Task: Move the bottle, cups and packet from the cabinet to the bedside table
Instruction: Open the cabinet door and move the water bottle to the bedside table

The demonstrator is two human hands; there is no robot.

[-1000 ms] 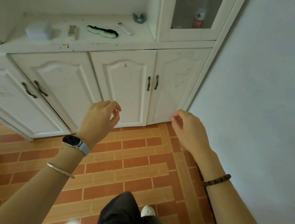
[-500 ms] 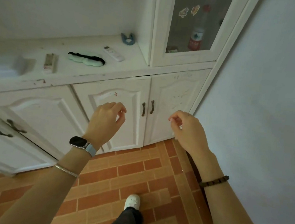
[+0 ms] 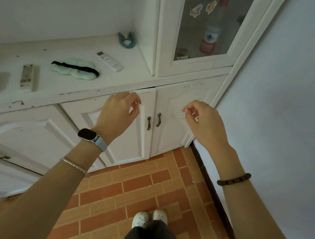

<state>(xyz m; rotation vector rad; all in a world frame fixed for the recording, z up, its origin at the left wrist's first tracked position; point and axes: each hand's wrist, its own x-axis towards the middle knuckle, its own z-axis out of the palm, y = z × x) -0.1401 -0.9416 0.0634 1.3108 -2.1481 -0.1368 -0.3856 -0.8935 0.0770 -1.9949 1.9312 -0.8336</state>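
Head view: your left hand and right hand are raised in front of the lower doors, one on each side of the two door handles, touching nothing. The fingers of both hands are loosely curled, thumb near forefinger, and hold nothing. The bottle stands upright inside the upper cabinet, behind its closed glass door. A remote and an eye mask lie on the counter.
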